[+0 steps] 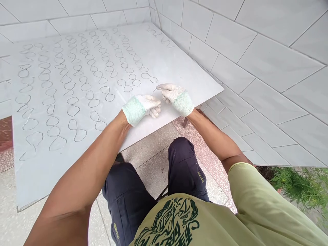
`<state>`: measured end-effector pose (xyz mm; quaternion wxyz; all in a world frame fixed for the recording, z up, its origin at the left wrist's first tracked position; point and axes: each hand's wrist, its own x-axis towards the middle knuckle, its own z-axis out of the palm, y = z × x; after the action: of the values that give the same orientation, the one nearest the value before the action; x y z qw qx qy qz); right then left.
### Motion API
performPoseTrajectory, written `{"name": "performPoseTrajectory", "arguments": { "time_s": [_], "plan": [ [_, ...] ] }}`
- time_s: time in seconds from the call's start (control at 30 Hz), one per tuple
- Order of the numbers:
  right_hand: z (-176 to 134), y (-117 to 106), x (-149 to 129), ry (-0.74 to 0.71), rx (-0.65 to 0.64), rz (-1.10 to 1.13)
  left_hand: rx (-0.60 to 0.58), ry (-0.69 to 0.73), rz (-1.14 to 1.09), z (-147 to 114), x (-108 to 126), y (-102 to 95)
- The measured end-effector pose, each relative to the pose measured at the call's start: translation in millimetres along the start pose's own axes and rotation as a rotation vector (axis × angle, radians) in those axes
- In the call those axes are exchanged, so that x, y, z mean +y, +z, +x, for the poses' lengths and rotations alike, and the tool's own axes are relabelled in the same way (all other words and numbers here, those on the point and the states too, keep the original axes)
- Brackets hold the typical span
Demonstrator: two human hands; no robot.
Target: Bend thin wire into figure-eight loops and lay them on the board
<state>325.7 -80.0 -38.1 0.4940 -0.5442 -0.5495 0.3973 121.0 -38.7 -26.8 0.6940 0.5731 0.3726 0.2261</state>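
- Because it fills so much of the view, the tiled wall (256, 78) comes first; it is pale gray and stands behind the tabletop and along its right side.
- Wide, flat and white, the tabletop (189, 75) has its near edge close to two knees in dark trousers (180, 160).
- Both hands, the left hand (146, 106) and the right hand (176, 97), wear white gloves with pale green cuffs. They are near each other over the front part of the tabletop.
- Many figure-eight wires (98, 120) lie in rows on the tabletop, most of them left of the hands. Some look bent out of shape.
- One thin wire (153, 91) is up between the hands. The left grip looks pinched together on it. The right fingertips are right by its top; I cannot tell if that grip is closed on it.
- This wire should be very light and a bit springy, easy to bend and hard to snap. It may slide in gloves. Pinch it near an end with thumb and fingertip; a hard squeeze on a curve could spoil its shape.
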Motion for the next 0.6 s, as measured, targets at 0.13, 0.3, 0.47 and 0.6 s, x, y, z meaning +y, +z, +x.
{"name": "performPoseTrajectory", "arguments": {
  "time_s": [0.13,0.3,0.47,0.6],
  "plan": [
    [-6,-2,-2,-0.003,0.008,-0.046,-0.026,0.018,0.131,-8,4,-0.7],
    [-8,2,-7,-0.027,0.024,-0.063,-0.096,0.026,0.156,-9,2,-2.7],
    [-6,10,-9,0.178,0.065,0.114,-0.021,-0.024,0.088,-4,3,-1.1],
    [-4,13,-7,0.21,0.121,0.244,0.021,-0.07,-0.065,1,6,-1.1]
  ]
}}
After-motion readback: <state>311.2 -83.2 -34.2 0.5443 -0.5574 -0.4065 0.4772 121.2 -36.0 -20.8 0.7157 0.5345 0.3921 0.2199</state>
